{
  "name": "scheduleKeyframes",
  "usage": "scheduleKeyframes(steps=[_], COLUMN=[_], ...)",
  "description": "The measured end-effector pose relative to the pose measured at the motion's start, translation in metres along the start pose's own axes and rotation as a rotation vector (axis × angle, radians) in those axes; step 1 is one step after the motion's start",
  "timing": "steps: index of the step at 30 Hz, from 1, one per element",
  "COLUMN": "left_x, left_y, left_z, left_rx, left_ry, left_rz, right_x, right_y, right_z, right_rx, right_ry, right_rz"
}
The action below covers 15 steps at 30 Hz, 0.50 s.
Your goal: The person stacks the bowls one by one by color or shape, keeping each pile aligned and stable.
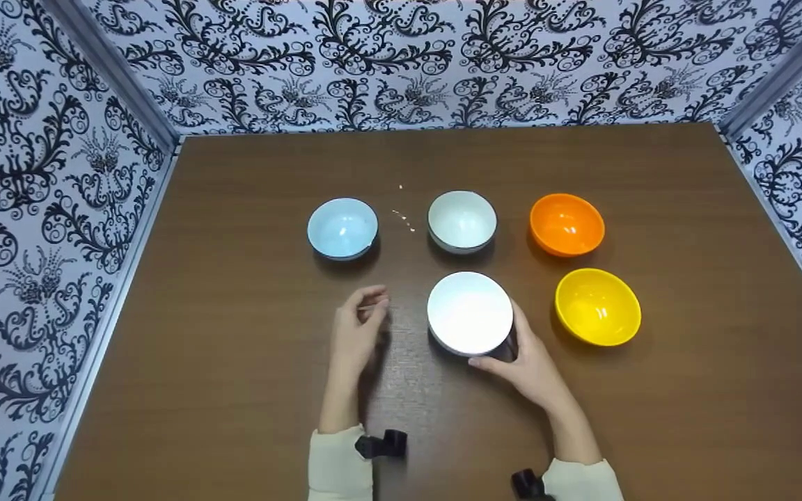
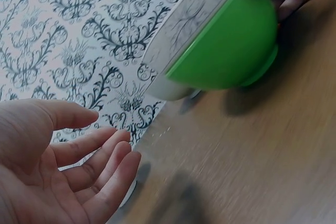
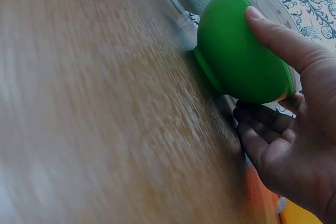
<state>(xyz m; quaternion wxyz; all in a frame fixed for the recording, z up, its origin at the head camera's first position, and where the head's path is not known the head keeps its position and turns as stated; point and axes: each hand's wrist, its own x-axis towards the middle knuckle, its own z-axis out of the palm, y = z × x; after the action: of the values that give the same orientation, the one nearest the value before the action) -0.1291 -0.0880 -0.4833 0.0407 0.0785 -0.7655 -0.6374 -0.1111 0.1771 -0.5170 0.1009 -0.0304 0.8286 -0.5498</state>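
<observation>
My right hand (image 1: pixel 532 365) grips a green bowl (image 3: pixel 228 45) from its right side, thumb on the near side and fingers at the far side. A white bowl with grey line patterns (image 2: pixel 191 22) sits in the green one, and from above only its white inside (image 1: pixel 469 313) shows. Whether the green bowl's foot touches the table is hard to tell. To the left, my left hand (image 1: pixel 356 334) hovers with loosely bent fingers and nothing in them. Behind it stands a light blue bowl (image 1: pixel 342 228).
Beyond the stacked bowls is a pale bowl (image 1: pixel 462 221). An orange bowl (image 1: pixel 567 225) and a yellow bowl (image 1: pixel 597 307) stand on the right. Small white bits (image 1: pixel 403 218) lie on the brown table (image 1: pixel 234 348). Patterned panels (image 1: pixel 387 62) border its back and sides.
</observation>
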Motion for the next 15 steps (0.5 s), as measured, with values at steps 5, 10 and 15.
scheduleKeyframes(steps=[5,10,15], left_x=[0.003,0.009,0.017], left_y=[-0.007,-0.011,-0.013], left_z=[-0.011,-0.021,-0.032], left_rx=[-0.084,-0.223,-0.303], left_ry=[0.031,0.062,0.106], left_rz=[-0.05,-0.154,-0.209], right_x=[-0.001,0.0,-0.001], right_y=[-0.002,-0.001,-0.001], right_z=[-0.001,0.0,0.0], right_rx=[-0.001,-0.007,0.004], right_ry=[-0.006,-0.008,-0.005], right_rz=[0.016,0.019,0.01])
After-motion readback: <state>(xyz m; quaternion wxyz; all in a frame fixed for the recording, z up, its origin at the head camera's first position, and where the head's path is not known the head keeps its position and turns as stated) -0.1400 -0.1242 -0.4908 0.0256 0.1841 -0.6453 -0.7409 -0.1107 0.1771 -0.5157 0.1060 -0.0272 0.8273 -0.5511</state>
